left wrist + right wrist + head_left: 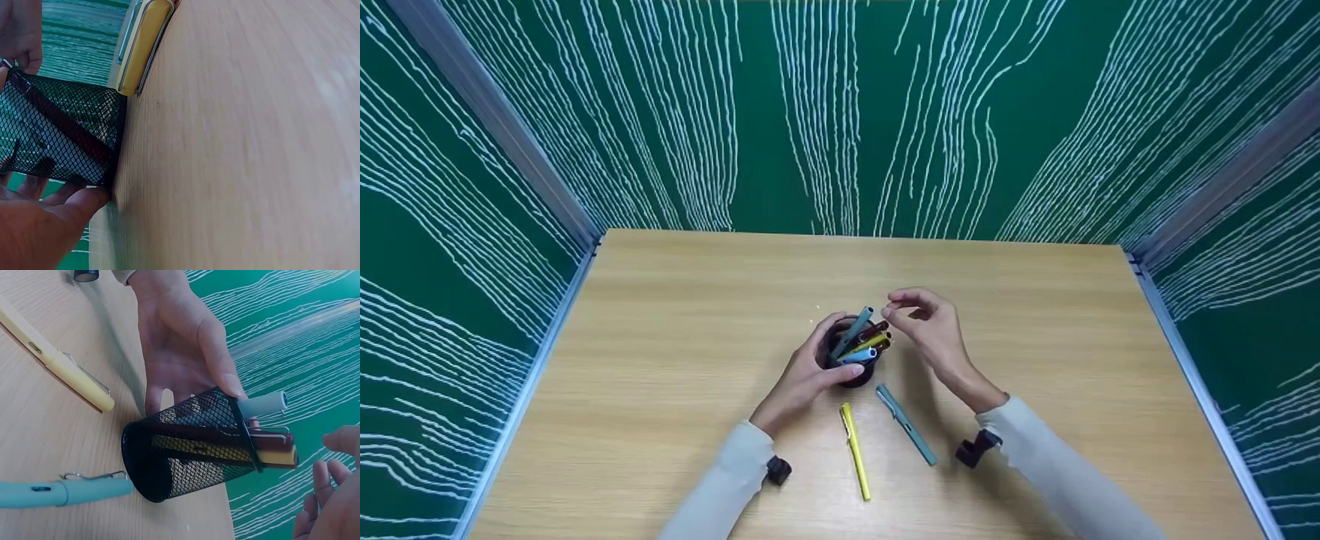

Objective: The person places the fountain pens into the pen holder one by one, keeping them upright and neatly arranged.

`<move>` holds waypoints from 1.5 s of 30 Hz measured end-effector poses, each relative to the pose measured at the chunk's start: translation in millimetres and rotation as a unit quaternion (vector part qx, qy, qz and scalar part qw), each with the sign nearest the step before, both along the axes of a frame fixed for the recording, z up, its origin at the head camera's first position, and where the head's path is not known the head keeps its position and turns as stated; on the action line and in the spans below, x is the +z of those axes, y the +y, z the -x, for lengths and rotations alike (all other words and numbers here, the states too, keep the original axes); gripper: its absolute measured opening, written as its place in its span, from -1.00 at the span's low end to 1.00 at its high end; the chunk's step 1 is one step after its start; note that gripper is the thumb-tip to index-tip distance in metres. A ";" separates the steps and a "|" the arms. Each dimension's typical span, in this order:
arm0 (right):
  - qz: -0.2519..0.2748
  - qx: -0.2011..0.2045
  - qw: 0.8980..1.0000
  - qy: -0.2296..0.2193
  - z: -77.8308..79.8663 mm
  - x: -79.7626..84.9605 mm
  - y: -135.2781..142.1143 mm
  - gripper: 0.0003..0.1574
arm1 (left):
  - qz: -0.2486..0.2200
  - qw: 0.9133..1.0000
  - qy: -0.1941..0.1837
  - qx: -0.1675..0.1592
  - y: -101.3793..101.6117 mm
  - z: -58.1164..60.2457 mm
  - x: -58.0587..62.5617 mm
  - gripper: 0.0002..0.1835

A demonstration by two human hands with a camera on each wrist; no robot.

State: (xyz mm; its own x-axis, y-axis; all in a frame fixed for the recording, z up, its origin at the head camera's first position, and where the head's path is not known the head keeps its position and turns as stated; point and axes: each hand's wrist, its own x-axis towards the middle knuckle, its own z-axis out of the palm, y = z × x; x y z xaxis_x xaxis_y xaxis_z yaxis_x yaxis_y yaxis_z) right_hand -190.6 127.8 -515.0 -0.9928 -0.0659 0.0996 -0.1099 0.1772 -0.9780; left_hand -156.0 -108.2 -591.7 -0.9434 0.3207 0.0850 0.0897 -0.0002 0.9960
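A black mesh pen cup [211,467] stands on the table, with several pens leaning in it. My left hand [810,369] grips the cup from the left, its thumb across the near side. Out of the cup's top stick a teal pen [853,333], a light blue pen [859,355], a yellow one and dark red ones. Just right of these pen ends is my right hand [936,334], thumb and fingers loosely bent. The right wrist view shows a gap between those fingers and the pens, and nothing in them.
A yellow pen [854,454] and a second teal pen [907,426] lie on the wooden table [697,315] in front of the cup. Green panels [757,150] with white wavy lines border the table at the back and both sides.
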 end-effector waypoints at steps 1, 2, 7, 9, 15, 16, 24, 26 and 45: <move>0.000 -0.001 1.000 -0.001 -0.8 0.2 1.9 -0.70 | -0.003 1.000 -0.002 0.000 0.1 -0.1 0.3 -0.10; -0.001 -0.002 1.000 -0.002 -1.9 0.5 3.7 -0.70 | -0.005 1.000 -0.003 0.001 0.0 -0.3 0.4 -0.10; -0.014 -0.006 1.000 -0.009 -8.3 -0.5 11.6 -0.71 | -0.009 1.000 -0.007 0.003 -0.5 -1.1 0.1 -0.10; -0.021 -0.008 1.000 -0.010 -11.7 -1.5 14.1 -0.71 | -0.006 1.000 -0.010 0.003 -0.8 -1.3 -0.4 -0.10; -0.034 -0.003 0.999 -0.002 -21.9 -6.2 19.8 -0.75 | -0.004 1.000 -0.012 0.003 -2.0 -0.8 -1.3 -0.09; -0.035 -0.001 0.999 0.003 -23.4 -7.2 20.6 -0.76 | -0.005 1.000 -0.012 0.004 -2.1 -0.8 -1.2 -0.09; -0.044 0.007 0.999 0.013 -39.0 -14.4 24.0 -0.74 | 0.006 1.000 -0.016 0.011 -2.4 -1.2 0.4 -0.08; -0.046 0.015 0.999 0.006 -44.0 -17.3 24.9 -0.73 | 0.012 1.000 -0.017 0.011 -2.5 -0.8 0.3 -0.08; -0.086 0.041 0.995 -0.019 -73.8 -48.9 31.8 -0.69 | 0.007 1.000 -0.021 0.008 0.1 -2.2 0.6 -0.05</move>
